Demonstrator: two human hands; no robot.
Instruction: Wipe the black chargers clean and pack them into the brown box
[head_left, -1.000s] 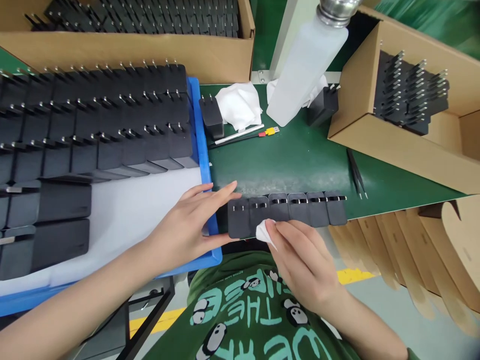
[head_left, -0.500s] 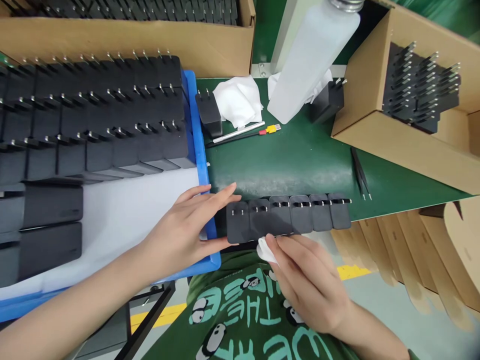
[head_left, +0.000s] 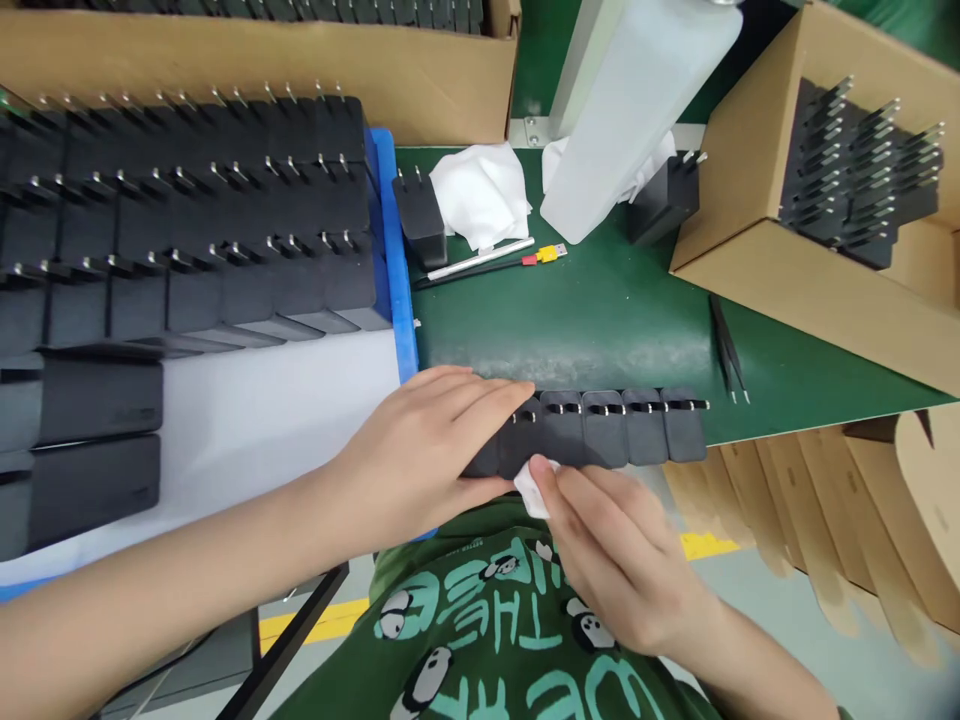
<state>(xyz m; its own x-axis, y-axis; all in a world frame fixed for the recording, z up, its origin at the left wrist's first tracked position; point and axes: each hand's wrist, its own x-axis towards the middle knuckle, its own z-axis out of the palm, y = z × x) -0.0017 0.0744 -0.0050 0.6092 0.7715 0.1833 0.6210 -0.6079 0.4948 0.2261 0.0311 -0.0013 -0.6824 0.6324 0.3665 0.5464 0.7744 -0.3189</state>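
Observation:
A row of several black plug adapters [head_left: 615, 428] lies side by side at the near edge of the green table [head_left: 600, 320], prongs pointing away. My left hand [head_left: 427, 445] rests over the left end of the row, fingers laid flat across the first adapter and thumb under its near edge. My right hand [head_left: 607, 545] pinches a small white wipe [head_left: 534, 482] against the near side of the row, beside my left fingers.
A blue tray [head_left: 401, 300] on the left holds rows of black adapters on white foam. Cardboard boxes of adapters stand at the back [head_left: 262, 70] and right [head_left: 825, 230]. A white bottle [head_left: 637, 110], white cloths [head_left: 480, 190], a pen, a USB cable and tweezers [head_left: 727, 350] lie on the table.
My left hand slid right and now covers the first adapter of the row. My right hand with the wipe came back up against the row's near side.

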